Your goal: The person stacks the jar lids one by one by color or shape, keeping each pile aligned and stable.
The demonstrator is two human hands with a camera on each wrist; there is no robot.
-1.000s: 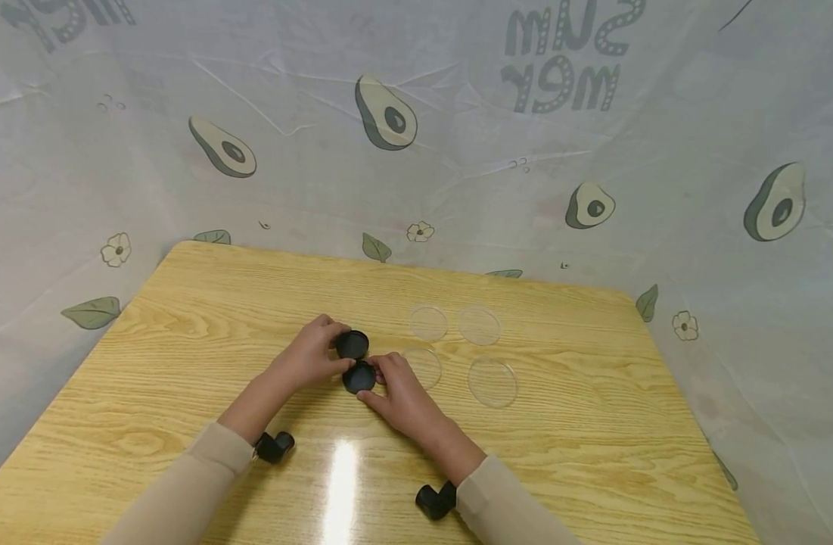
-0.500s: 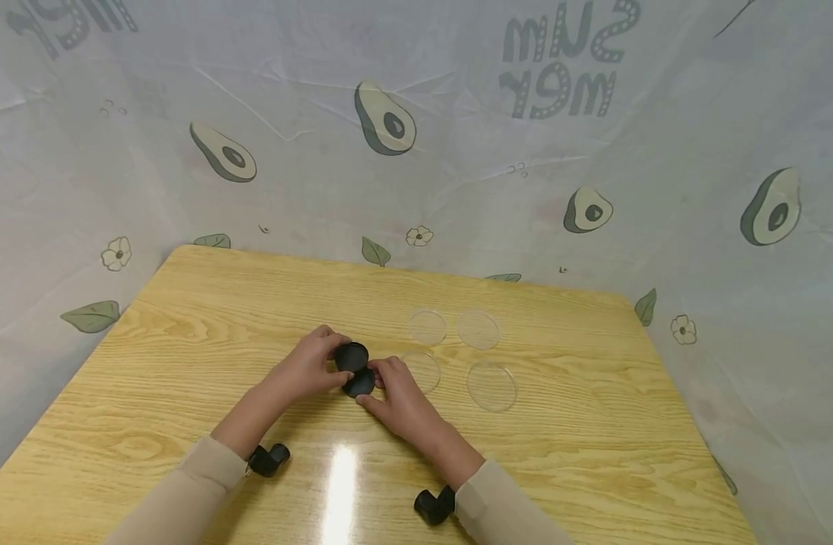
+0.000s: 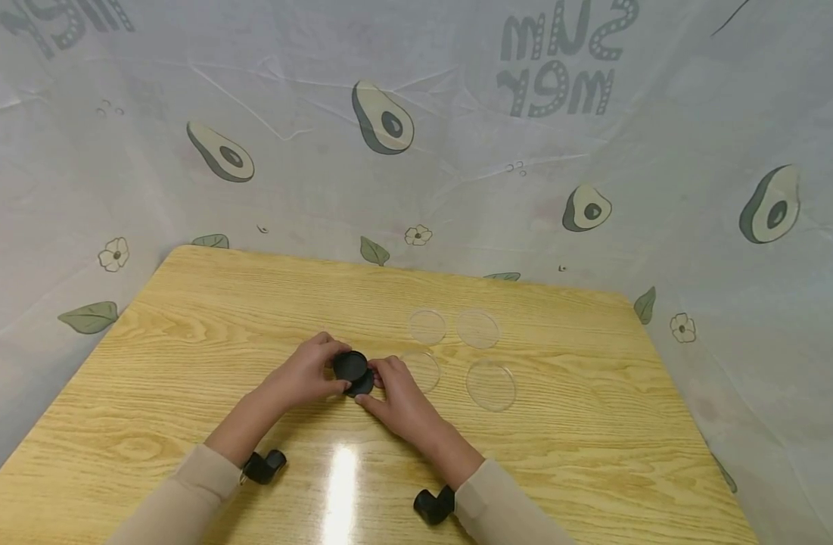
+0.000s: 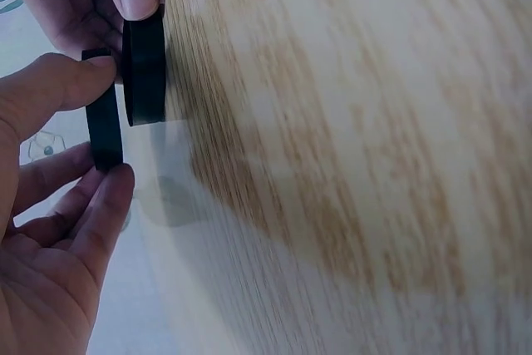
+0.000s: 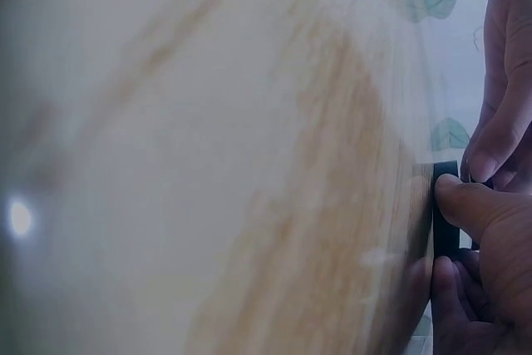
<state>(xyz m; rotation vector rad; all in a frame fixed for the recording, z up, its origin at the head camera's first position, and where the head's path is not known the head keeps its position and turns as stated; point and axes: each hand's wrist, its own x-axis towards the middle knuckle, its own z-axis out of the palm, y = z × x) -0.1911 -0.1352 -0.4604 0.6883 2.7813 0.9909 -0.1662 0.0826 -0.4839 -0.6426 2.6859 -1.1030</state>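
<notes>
My left hand pinches a shallow round black lid by its edges, thumb on one side and fingers on the other. A second, thicker round black lid sits on the table, gripped at its rim by my right hand. From the head view, the left lid covers part of the right one. The left wrist view has the thin lid tilted slightly above the other, with a narrow gap between them. In the right wrist view the right thumb and fingers hold the lower lid against the tabletop.
Several clear round discs lie just right of the hands, among them a near-right disc and a far-left disc. The wooden table ends at a printed cloth backdrop.
The left hand has brought its black lid toward the wearer, from behind the other lid to partly over it. The right hand and its lid have hardly moved.
</notes>
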